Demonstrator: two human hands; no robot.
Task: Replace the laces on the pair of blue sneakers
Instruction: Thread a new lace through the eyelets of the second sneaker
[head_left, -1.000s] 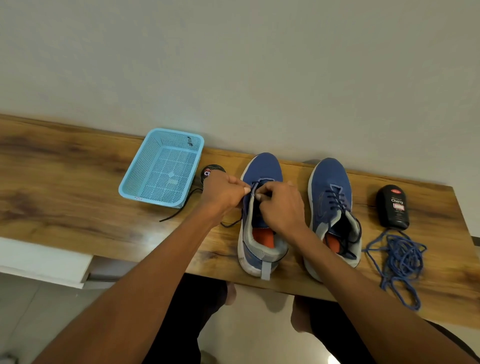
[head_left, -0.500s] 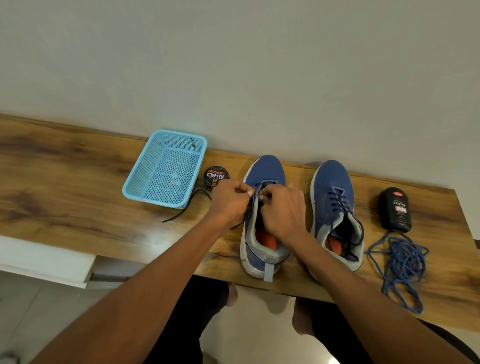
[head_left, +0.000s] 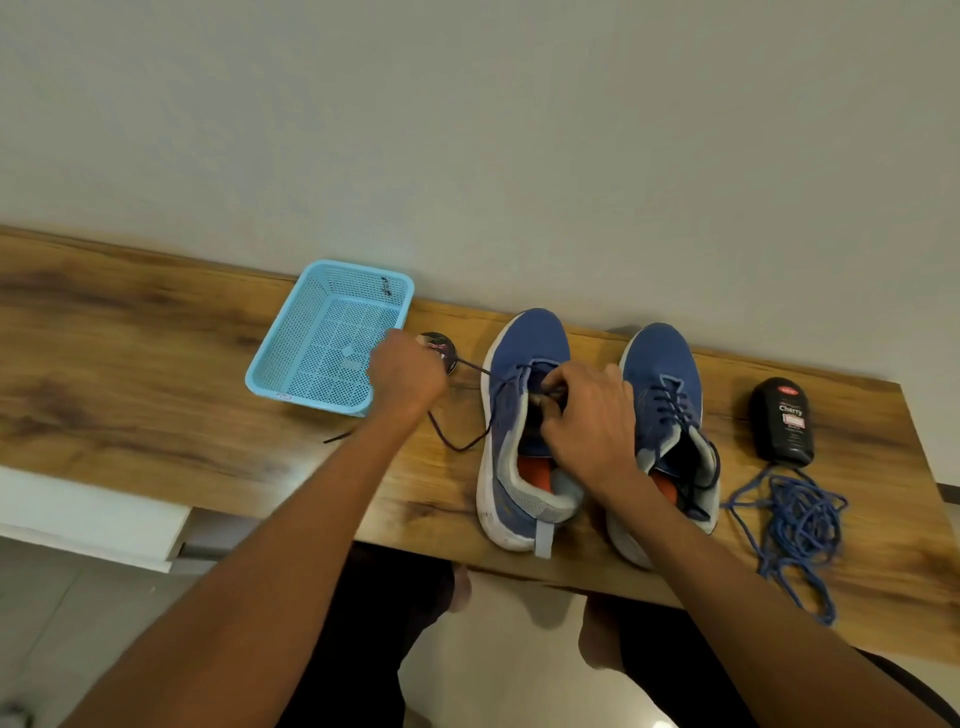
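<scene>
Two blue sneakers stand side by side near the surface's (head_left: 130, 364) front edge, toes toward the wall behind, heels toward the person. The left sneaker (head_left: 519, 415) is the one being worked on; the right sneaker (head_left: 670, 405) is laced through all its eyelets. The left hand (head_left: 408, 371) is clenched around the dark lace (head_left: 470, 447) and sits out to the left of the shoe, over the polish tin (head_left: 441, 347) beside the basket (head_left: 291, 364). From that hand the lace runs taut and almost level to the eyelets at the throat of the left sneaker, while its slack loops down across the surface and trails off to the left. The right hand (head_left: 587, 415) grips the tongue and upper of the same shoe, fingers curled in at the eyelets, holding it against the pull; whether it also pinches a bit of lace cannot be told from this angle. So the lace lies across the shoe's long axis, stretched leftward, and the left hand is the one placed to draw it out further that way. The old lace looks only partly freed, so the task is judged to be at an early stage. The new blue laces (head_left: 795, 525) lie in a loose heap near the front right corner, just in front of a black bottle (head_left: 783, 421), well apart from both hands.
</scene>
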